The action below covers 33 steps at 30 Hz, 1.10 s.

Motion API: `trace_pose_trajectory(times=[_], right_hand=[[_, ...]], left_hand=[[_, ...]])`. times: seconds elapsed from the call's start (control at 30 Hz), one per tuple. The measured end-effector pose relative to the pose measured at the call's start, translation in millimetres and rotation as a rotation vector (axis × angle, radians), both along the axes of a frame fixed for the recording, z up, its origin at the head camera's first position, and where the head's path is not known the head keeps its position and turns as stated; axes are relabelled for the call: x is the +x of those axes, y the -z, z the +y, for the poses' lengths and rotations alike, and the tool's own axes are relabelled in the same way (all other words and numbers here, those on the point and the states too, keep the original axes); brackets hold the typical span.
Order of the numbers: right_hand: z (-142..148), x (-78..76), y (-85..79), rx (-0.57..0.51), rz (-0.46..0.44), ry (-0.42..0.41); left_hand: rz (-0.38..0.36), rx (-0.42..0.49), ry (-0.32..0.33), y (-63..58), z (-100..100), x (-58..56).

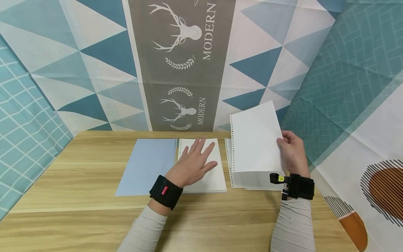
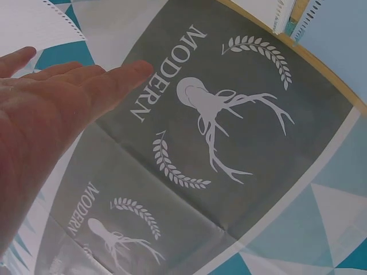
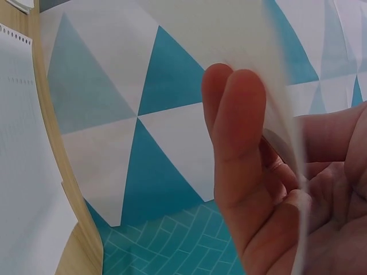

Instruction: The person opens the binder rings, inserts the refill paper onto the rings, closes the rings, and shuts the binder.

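My right hand (image 1: 293,150) pinches the right edge of a white punched sheet (image 1: 256,136), thumb in front and fingers behind. The sheet is tilted up above other loose punched sheets (image 1: 261,180) lying on the table. In the right wrist view the sheet shows nearly edge-on between the thumb and fingers (image 3: 238,114). My left hand (image 1: 193,164), fingers spread and straight, is over a stack of punched white paper (image 1: 204,185) in the middle. Left of that stack lies a light blue punched cover (image 1: 146,164), its row of holes facing the stack.
The wooden table (image 1: 78,175) ends at a patterned cloth backdrop (image 1: 179,70) just behind the papers. A white cloth with orange and black shapes (image 1: 362,157) hangs along the right side. Black straps (image 1: 167,191) are round both wrists.
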State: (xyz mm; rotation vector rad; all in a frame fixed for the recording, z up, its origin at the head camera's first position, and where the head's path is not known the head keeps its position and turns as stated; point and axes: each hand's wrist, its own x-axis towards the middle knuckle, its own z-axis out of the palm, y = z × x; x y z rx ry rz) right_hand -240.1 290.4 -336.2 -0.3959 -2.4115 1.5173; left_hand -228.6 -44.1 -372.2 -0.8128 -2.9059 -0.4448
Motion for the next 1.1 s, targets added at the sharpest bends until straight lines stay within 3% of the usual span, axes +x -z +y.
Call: trace_pose_trajectory(times=[1.1], right_hand=[[-11.3,0.2,-5.0,-0.024,0.047,-0.02]], left_hand=[[0.033,0.045,-0.006,-7.1,-13.9,-3.5]])
